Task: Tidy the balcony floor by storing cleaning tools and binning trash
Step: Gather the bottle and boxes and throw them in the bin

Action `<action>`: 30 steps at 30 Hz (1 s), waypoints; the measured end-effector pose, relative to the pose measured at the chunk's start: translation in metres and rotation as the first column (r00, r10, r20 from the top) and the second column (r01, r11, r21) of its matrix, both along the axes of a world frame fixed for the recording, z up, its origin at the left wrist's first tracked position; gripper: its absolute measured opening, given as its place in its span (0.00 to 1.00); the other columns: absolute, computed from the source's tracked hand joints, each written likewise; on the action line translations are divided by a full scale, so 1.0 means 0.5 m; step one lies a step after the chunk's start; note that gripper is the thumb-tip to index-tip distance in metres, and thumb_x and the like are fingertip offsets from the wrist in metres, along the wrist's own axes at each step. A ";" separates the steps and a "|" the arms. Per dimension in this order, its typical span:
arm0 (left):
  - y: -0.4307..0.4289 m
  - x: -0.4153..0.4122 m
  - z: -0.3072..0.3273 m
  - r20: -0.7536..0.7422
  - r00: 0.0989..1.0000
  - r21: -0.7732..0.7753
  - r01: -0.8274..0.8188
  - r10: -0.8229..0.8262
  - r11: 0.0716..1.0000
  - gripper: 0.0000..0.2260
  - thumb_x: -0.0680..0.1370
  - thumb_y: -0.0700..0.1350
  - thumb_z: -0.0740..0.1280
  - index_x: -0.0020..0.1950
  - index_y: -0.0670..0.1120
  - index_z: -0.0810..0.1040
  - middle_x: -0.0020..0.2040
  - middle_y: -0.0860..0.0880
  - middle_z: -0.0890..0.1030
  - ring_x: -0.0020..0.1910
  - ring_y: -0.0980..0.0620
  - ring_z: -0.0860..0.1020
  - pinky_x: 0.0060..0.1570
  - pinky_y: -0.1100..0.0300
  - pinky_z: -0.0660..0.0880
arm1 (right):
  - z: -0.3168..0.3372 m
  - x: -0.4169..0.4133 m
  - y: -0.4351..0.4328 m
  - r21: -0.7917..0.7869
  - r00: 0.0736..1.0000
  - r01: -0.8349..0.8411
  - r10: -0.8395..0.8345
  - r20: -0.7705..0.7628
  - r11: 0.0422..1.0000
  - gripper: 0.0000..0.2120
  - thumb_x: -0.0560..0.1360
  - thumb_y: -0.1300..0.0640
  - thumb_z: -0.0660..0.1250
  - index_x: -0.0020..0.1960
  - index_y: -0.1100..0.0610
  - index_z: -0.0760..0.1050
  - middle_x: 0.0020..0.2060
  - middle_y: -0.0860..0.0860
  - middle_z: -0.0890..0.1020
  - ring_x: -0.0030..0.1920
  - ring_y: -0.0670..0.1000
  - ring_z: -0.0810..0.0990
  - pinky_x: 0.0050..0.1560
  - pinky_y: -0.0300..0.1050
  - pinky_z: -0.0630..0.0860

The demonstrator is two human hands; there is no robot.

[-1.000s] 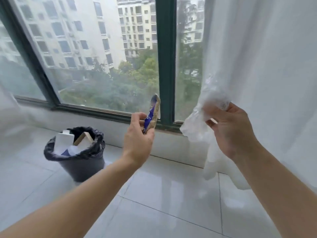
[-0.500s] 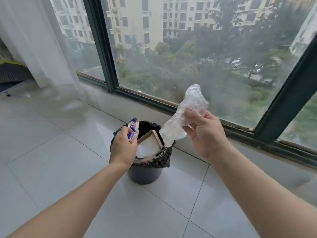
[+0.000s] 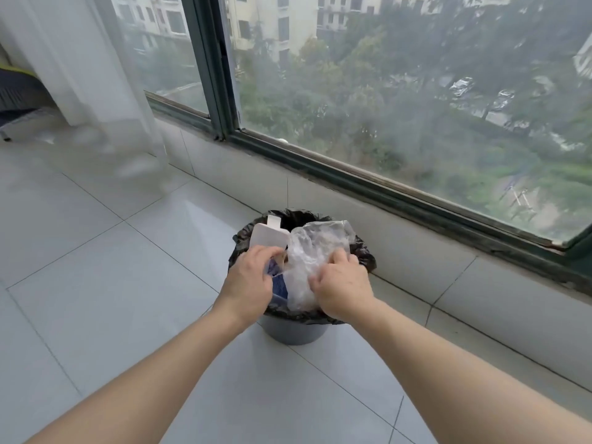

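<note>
2 bare hands are seen over the mouth of the trash bin (image 3: 293, 330), a grey bucket lined with a black bag (image 3: 365, 262). The left hand (image 3: 248, 285) is curled over a blue wrapper (image 3: 276, 273) at the bin's left inner edge; the wrapper is mostly hidden under the fingers and partly blurred. The right hand (image 3: 341, 291) is clamped on a crumpled clear plastic bag (image 3: 309, 251), fingers dug into its lower right part. The plastic bag is lying across the bin opening, its top reaching the far rim. The hands are close together, with only the plastic bag between them. A white flat box (image 3: 267, 237) is sticking up inside the bin at the back left (other contents cannot be made out). The bin is standing on the pale tiled floor (image 3: 128, 283), near the low wall under the window frame (image 3: 217, 75). A sheer white curtain (image 3: 96, 75) is hanging at upper left, well apart from the bin.
</note>
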State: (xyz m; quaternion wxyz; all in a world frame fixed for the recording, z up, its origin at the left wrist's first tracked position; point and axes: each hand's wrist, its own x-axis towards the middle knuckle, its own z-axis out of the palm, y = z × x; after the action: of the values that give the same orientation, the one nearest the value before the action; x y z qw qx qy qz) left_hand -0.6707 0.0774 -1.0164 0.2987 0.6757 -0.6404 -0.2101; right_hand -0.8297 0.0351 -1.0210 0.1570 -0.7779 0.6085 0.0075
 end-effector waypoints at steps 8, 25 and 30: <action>-0.019 -0.001 -0.038 0.188 0.959 0.205 0.174 -0.213 0.963 0.29 0.76 0.33 0.52 0.72 0.59 0.66 0.71 0.60 0.67 0.76 0.56 0.55 0.72 0.53 0.36 | -0.011 0.032 -0.030 0.202 0.905 -0.138 0.206 -0.373 0.970 0.26 0.75 0.41 0.51 0.65 0.53 0.71 0.66 0.55 0.71 0.68 0.61 0.55 0.67 0.63 0.50; -0.003 0.040 -0.009 0.125 0.960 0.248 -0.276 0.251 0.929 0.24 0.77 0.38 0.60 0.73 0.43 0.61 0.69 0.38 0.65 0.64 0.37 0.68 0.61 0.47 0.66 | 0.046 -0.058 0.040 0.051 0.886 0.419 -0.421 0.196 0.906 0.16 0.77 0.54 0.59 0.63 0.58 0.66 0.58 0.58 0.74 0.57 0.60 0.72 0.53 0.49 0.70; 0.001 0.026 0.010 -0.003 0.950 0.347 -0.292 0.313 0.891 0.27 0.77 0.36 0.61 0.74 0.41 0.55 0.63 0.37 0.74 0.60 0.37 0.73 0.53 0.51 0.70 | 0.024 -0.058 0.049 0.515 0.568 0.430 -0.666 0.484 0.742 0.05 0.76 0.64 0.63 0.50 0.62 0.69 0.53 0.61 0.75 0.44 0.60 0.79 0.39 0.52 0.81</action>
State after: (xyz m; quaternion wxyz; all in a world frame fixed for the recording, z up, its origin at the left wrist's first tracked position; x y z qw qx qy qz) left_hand -0.6575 0.0781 -1.0113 0.2243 0.8022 -0.4721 -0.2886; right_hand -0.8589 0.0594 -1.0089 0.4804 -0.4592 0.7190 -0.2036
